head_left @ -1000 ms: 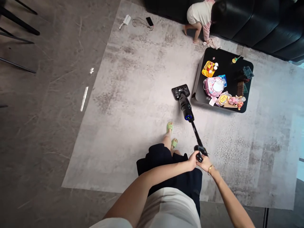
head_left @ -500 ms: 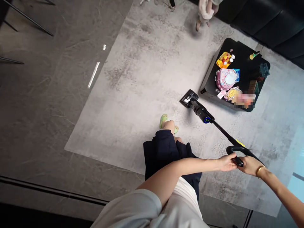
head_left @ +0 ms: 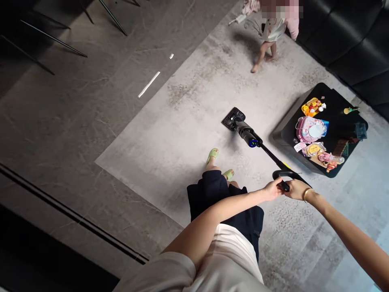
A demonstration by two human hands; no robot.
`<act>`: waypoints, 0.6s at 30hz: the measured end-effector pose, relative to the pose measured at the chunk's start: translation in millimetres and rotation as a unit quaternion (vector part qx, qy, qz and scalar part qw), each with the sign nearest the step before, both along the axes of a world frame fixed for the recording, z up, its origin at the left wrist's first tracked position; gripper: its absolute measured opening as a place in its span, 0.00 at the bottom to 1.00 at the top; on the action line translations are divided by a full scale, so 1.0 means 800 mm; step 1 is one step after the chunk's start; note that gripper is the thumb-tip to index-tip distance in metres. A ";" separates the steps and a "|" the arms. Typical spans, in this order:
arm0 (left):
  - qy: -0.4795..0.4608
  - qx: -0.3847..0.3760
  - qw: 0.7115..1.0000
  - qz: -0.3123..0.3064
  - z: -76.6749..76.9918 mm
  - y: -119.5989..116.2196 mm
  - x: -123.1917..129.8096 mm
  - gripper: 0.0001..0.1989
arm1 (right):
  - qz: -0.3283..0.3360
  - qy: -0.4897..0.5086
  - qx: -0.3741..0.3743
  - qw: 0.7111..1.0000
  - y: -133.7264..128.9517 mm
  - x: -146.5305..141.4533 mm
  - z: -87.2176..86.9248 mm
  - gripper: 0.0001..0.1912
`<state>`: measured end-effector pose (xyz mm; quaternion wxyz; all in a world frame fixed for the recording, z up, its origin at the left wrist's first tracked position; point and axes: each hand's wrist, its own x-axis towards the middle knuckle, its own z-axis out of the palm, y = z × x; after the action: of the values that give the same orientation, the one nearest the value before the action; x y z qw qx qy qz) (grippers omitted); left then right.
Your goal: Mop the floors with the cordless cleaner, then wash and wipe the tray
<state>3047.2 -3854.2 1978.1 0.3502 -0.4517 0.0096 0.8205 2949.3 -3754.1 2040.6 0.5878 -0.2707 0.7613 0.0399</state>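
A: Your left hand point(head_left: 272, 189) and right hand point(head_left: 296, 189)?

B: Both are clenched on the vacuum's handle point(head_left: 284, 175).

A: And the vacuum point(head_left: 246, 133)?

B: Its head sits on the grey rug point(head_left: 188, 121), near the black table point(head_left: 281, 136).

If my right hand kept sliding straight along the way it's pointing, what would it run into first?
The right hand grips the vacuum handle and points up and to the left along the wand. Going on, it would likely meet the vacuum body, then the floor head on the rug. Depth is uncertain.
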 end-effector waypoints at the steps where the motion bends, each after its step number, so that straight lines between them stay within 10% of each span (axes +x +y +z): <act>1: -0.012 -0.015 1.000 0.014 -0.002 -0.024 -0.008 0.16 | 0.001 0.002 -0.009 1.000 -0.024 -0.007 -0.007 0.08; 13: -0.037 -0.233 0.968 0.082 -0.056 -0.349 -0.091 0.15 | -0.009 0.018 -0.099 0.995 -0.363 -0.076 -0.086 0.15; 18: -0.035 -0.277 0.960 0.000 -0.081 -0.465 -0.129 0.15 | -0.090 0.014 -0.085 0.992 -0.480 -0.093 -0.129 0.20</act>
<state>2943.7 -4226.3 1912.9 0.2118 -0.5598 0.2240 0.7691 2874.6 -4138.3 1937.6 0.5532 -0.2493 0.7913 -0.0747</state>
